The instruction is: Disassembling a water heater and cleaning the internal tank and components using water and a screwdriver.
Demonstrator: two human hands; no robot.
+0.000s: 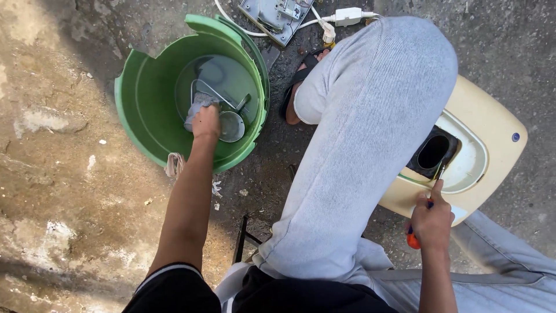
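Inside the cracked green plastic bucket (150, 98), the left hand (206, 122) clutches a grey cloth (196, 110) — the right hand (431, 220), well outside, grips an orange-handled screwdriver (412, 239).

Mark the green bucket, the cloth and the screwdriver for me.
green bucket (134, 110): head view, inner left wall.
cloth (194, 110): head view, grey fold above the left hand.
screwdriver (439, 171): head view, shaft above the right hand.

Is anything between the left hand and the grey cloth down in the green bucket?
Nothing visible. The left hand is already inside the green bucket, its fingers on the grey cloth. The metal pieces lie beside the hand, not across its path.
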